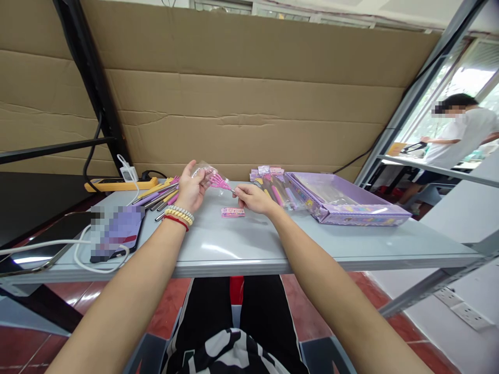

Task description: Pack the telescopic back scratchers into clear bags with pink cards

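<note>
My left hand (pixel 191 187) is closed on a crinkled clear plastic bag (pixel 206 169) above the table. A pink back scratcher (pixel 219 181), with a slotted, claw-like head and a thin metal rod, points into or lies against the bag; I cannot tell which. The fingers of my right hand (pixel 253 198) pinch its rod. Below, between my hands, a small pink printed card (pixel 233 212) lies flat on the table. Beside my left hand is a loose pile of yellow, purple and pink handles with metal rods (pixel 159 195).
Bagged coloured handles with card tops (pixel 275 189) lie right of my right hand, against a purple open box (pixel 358 215). At left are a phone (pixel 120 234), a white cable and a yellow power strip (pixel 144 184). Cardboard (pixel 253 104) backs the table. Another person (pixel 460 135) stands far right.
</note>
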The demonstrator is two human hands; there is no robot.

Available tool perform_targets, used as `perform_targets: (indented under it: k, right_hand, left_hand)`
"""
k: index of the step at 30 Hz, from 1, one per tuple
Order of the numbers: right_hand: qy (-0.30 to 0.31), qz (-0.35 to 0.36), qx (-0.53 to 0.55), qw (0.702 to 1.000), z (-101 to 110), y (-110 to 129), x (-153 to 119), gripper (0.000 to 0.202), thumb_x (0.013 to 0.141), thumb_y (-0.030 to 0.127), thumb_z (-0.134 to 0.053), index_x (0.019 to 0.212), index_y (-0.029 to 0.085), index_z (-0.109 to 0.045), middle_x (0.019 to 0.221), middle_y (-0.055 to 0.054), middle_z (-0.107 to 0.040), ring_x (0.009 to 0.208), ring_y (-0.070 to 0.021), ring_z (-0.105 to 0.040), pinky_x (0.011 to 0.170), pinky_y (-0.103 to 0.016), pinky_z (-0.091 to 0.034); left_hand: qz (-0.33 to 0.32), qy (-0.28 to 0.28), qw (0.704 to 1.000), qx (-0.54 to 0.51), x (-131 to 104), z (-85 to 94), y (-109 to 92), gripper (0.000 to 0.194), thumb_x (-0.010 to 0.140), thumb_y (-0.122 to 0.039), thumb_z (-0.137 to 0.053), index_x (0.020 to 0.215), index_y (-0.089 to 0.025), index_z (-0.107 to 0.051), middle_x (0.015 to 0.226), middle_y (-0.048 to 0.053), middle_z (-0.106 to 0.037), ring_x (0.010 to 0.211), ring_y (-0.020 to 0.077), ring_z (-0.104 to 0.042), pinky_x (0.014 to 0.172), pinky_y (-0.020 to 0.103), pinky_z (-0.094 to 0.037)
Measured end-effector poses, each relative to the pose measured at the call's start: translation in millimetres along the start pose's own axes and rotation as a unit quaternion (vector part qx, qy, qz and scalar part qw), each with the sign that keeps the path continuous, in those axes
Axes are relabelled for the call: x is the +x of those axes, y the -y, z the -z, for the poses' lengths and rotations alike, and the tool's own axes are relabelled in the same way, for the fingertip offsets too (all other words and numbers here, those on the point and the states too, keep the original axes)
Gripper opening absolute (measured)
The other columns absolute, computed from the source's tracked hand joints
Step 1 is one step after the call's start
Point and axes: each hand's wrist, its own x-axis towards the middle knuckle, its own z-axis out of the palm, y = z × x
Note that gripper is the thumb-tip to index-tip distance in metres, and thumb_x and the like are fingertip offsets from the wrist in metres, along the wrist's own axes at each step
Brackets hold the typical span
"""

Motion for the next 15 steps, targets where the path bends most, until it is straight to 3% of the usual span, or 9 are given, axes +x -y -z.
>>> perform_targets:
  k: [5,7,11,15]
  right_hand:
    - [-0.020,0.012,-0.019,1.000,-2.8,4.5,-2.2,0.023,0.090,0.036,-0.044,0.083,0.018,-0.056,0.057,0.004,-0.057,0.049,-0.0088,-0.046,0.053,-0.022,-0.035]
    - [-0.050,-0.003,-0.003,0.999,-5.2,5.6,-2.7,0.021,0.089,0.036,-0.047,0.098,0.019,-0.054,0.061,0.004,-0.060,0.049,-0.0091,-0.046,0.052,-0.022,-0.037]
    - [-0.093,-0.010,0.070,0.993,-13.2,3.3,0.6,0.044,0.088,0.038,-0.051,0.128,0.022,-0.040,0.085,0.000,-0.064,0.046,-0.0082,-0.048,0.047,-0.023,-0.040]
    - [-0.098,0.013,0.121,0.988,-21.9,-1.3,6.6,0.048,0.088,0.036,-0.050,0.132,0.023,-0.036,0.098,-0.004,-0.062,0.043,-0.0071,-0.049,0.045,-0.026,-0.042]
  left_hand:
    - [0.015,0.089,0.996,0.024,-5.1,-2.4,6.9,0.058,0.086,-0.013,-0.056,0.139,-0.022,-0.032,0.089,0.005,-0.071,0.084,0.0153,-0.070,0.078,0.030,-0.055]
    - [0.016,0.092,0.996,0.014,-7.2,-4.3,8.5,0.072,0.085,-0.014,-0.058,0.146,-0.024,-0.021,0.090,0.004,-0.070,0.082,0.0144,-0.069,0.079,0.030,-0.055]
    - [0.014,0.073,0.996,-0.054,-14.0,-11.4,9.9,0.099,0.082,-0.010,-0.062,0.149,-0.034,0.007,0.096,0.002,-0.069,0.086,0.0130,-0.068,0.086,0.032,-0.052]
    - [0.036,0.091,0.990,-0.103,-23.4,-20.4,12.8,0.105,0.081,-0.009,-0.064,0.146,-0.041,0.011,0.104,0.001,-0.068,0.093,0.0148,-0.067,0.092,0.037,-0.049]
